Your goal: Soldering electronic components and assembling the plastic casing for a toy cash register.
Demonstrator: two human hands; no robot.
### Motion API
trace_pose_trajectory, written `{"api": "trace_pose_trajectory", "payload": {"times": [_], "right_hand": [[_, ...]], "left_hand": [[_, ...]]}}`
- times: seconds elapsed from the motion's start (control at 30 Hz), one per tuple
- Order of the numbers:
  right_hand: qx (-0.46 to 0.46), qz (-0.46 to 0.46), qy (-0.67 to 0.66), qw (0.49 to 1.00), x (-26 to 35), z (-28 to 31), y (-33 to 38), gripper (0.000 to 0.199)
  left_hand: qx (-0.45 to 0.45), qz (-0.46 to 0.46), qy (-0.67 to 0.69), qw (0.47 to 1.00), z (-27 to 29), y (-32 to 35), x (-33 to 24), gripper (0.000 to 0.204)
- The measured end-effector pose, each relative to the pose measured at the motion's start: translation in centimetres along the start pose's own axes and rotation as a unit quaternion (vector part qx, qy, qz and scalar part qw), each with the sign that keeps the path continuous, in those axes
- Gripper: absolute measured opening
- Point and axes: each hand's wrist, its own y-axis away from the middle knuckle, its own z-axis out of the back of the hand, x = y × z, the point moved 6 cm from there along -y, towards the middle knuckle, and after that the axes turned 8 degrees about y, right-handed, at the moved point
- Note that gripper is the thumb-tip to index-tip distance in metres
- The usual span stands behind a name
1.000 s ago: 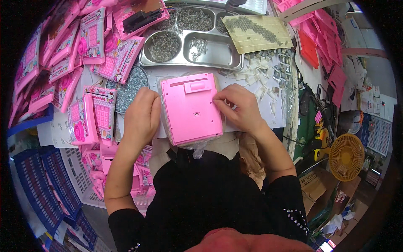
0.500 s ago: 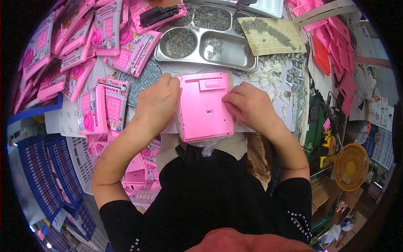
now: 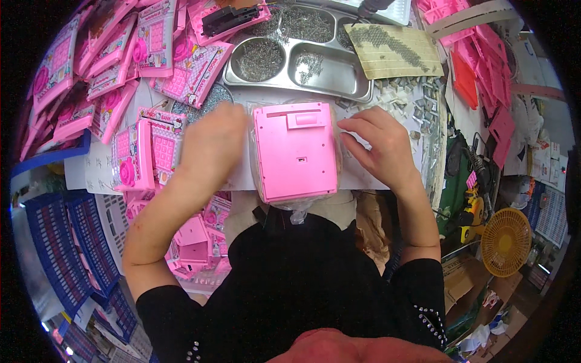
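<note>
A pink plastic toy casing (image 3: 283,172) lies back side up at the table's near edge, on a pad wrapped in clear plastic (image 3: 299,215). Neither hand touches it. To its left, my left hand (image 3: 215,142) is smeared by motion, close to a round dish of small grey metal parts (image 3: 216,95) that it partly covers; its fingers cannot be made out. On the casing's right side, my right hand (image 3: 382,144) hovers a little way off, fingers apart and nothing between them.
Pink toy money boxes (image 3: 154,42) are heaped at the left. A steel compartment tray (image 3: 330,63) of small metal parts stands behind the casing, beside a card with small pieces (image 3: 396,51). White and metal bits (image 3: 396,100) lie right. Pink panels (image 3: 484,66) are piled far right.
Both hands have come away from the casing's sides, the left one leftward and the right one rightward. The right fingers have spread. The casing stays in about the same place.
</note>
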Motion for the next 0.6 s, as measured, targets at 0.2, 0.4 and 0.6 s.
{"api": "trace_pose_trajectory", "payload": {"times": [0.2, 0.4, 0.6], "right_hand": [[0.048, 0.108, 0.022, 0.993, 4.3, -5.8, -8.7, 0.009], [0.248, 0.169, 0.116, 0.947, 9.1, -16.2, -15.6, 0.012], [0.239, 0.2, 0.115, 0.943, 9.9, -15.6, -16.1, 0.015]], "left_hand": [[-0.043, 0.038, -0.081, 0.995, -0.3, 2.2, 5.2, 0.009], [-0.111, 0.047, -0.051, 0.991, -0.5, 3.4, 6.0, 0.011], [-0.152, 0.043, -0.032, 0.987, -0.3, 3.7, 6.4, 0.015]]}}
